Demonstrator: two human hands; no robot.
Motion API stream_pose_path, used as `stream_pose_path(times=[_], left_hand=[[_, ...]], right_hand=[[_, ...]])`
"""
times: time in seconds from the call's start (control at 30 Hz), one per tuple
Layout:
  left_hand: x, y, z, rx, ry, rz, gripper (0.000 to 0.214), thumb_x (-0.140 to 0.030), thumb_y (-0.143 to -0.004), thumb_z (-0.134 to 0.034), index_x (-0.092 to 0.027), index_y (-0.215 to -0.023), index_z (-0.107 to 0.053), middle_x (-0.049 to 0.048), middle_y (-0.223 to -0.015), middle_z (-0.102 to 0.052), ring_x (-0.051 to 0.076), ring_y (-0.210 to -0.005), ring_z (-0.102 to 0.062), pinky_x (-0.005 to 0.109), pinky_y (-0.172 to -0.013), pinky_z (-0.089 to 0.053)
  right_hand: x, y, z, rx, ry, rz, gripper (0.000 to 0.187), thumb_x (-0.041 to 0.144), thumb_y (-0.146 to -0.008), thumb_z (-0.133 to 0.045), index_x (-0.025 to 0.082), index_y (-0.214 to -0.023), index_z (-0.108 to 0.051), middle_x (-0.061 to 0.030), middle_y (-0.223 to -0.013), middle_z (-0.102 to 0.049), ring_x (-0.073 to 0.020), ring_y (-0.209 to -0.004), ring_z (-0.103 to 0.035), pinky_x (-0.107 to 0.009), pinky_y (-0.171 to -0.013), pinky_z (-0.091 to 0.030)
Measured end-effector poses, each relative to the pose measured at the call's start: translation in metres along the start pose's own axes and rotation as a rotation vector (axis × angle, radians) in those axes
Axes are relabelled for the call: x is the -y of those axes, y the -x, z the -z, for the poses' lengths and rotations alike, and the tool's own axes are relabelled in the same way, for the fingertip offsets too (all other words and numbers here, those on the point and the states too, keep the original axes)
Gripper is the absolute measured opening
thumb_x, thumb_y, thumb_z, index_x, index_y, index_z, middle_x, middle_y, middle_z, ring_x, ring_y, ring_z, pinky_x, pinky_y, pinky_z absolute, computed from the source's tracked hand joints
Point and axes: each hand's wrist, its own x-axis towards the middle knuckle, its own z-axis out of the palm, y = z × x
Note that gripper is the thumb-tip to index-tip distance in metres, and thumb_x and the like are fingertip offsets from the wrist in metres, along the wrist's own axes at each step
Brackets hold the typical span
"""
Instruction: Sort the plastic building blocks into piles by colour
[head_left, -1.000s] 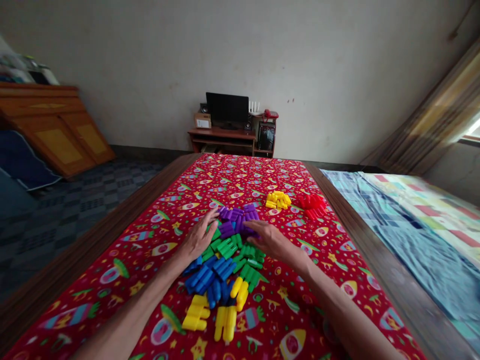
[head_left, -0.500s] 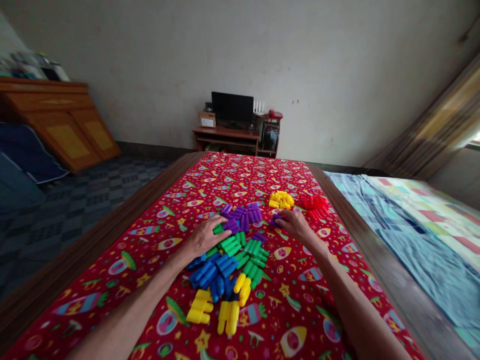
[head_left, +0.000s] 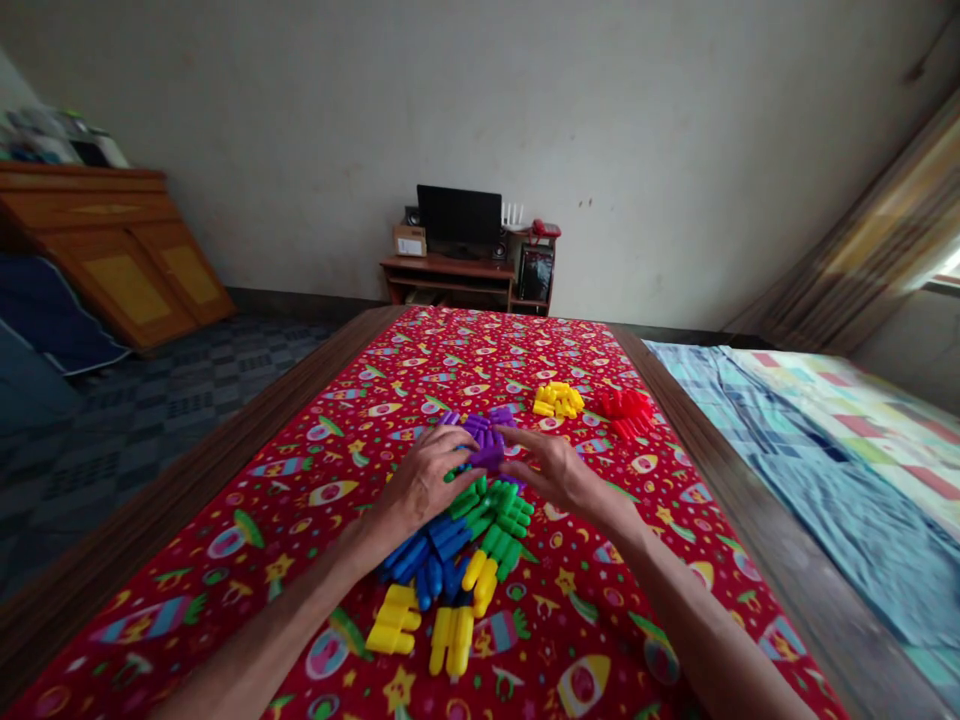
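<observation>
Head view: the person's left hand [head_left: 427,475] appears to pinch a purple block [head_left: 489,458], the parted-fingered right hand [head_left: 561,475] at its three o'clock; a loose pinch could drop it among the green blocks [head_left: 502,515] at six. Open cloth [head_left: 472,355] runs toward twelve, with a yellow heap [head_left: 559,400] near two and table edges [head_left: 285,400] well apart at nine and three.
</observation>
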Motion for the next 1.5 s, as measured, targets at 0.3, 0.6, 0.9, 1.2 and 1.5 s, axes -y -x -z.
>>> stream_pose_path(times=[0.3, 0.6, 0.9, 1.2, 1.5], left_hand=[[0.013, 0.013, -0.019, 0.073, -0.092, 0.187, 0.037, -0.037, -0.093, -0.049, -0.017, -0.122, -0.061, 0.0131, -0.130, -0.057, 0.028, -0.123, -0.050, 0.046, -0.104, -0.043], [0.025, 0.010, -0.022, 0.111, -0.077, 0.206, 0.021, -0.030, -0.088, -0.055, -0.021, -0.103, -0.067, 0.0073, -0.104, -0.059, 0.023, -0.097, -0.060, 0.039, -0.091, -0.050], [0.059, -0.012, -0.014, 0.002, 0.013, 0.392, 0.010, -0.013, -0.074, -0.061, -0.019, -0.081, -0.062, 0.0031, -0.088, -0.058, 0.019, -0.083, -0.060, 0.032, -0.079, -0.052], [0.040, -0.028, -0.028, 0.192, -0.047, 0.386, 0.034, -0.033, -0.082, -0.064, -0.021, -0.114, -0.063, 0.0095, -0.114, -0.065, 0.026, -0.109, -0.059, 0.037, -0.095, -0.046], [0.073, -0.030, -0.030, 0.244, 0.178, 0.563, 0.023, -0.035, -0.066, -0.073, -0.020, -0.083, -0.069, -0.0022, -0.065, -0.064, 0.013, -0.053, -0.057, 0.022, -0.048, -0.039]], right_hand=[[-0.043, 0.005, 0.020, -0.150, 0.412, -0.264, 0.023, 0.014, -0.091, -0.046, 0.011, -0.107, -0.063, -0.0120, -0.089, -0.070, -0.0174, -0.074, -0.063, -0.024, -0.063, -0.040], [-0.065, 0.015, 0.022, 0.198, 0.408, -0.215, 0.034, 0.035, -0.098, -0.041, 0.016, -0.078, -0.061, -0.0041, -0.067, -0.063, -0.0114, -0.055, -0.051, -0.024, -0.054, -0.031], [-0.057, 0.009, 0.028, -0.034, 0.383, -0.279, 0.025, 0.019, -0.089, -0.052, 0.013, -0.103, -0.071, -0.0097, -0.073, -0.072, -0.0167, -0.064, -0.064, -0.024, -0.059, -0.040], [-0.061, 0.008, 0.031, -0.167, 0.359, -0.403, 0.025, 0.019, -0.088, -0.050, 0.016, -0.096, -0.073, -0.0095, -0.081, -0.074, -0.0182, -0.071, -0.068, -0.022, -0.062, -0.042], [-0.047, 0.004, 0.023, -0.142, 0.346, -0.247, 0.022, 0.018, -0.089, -0.049, 0.015, -0.086, -0.071, -0.0059, -0.065, -0.066, -0.0149, -0.055, -0.058, -0.024, -0.054, -0.035]])
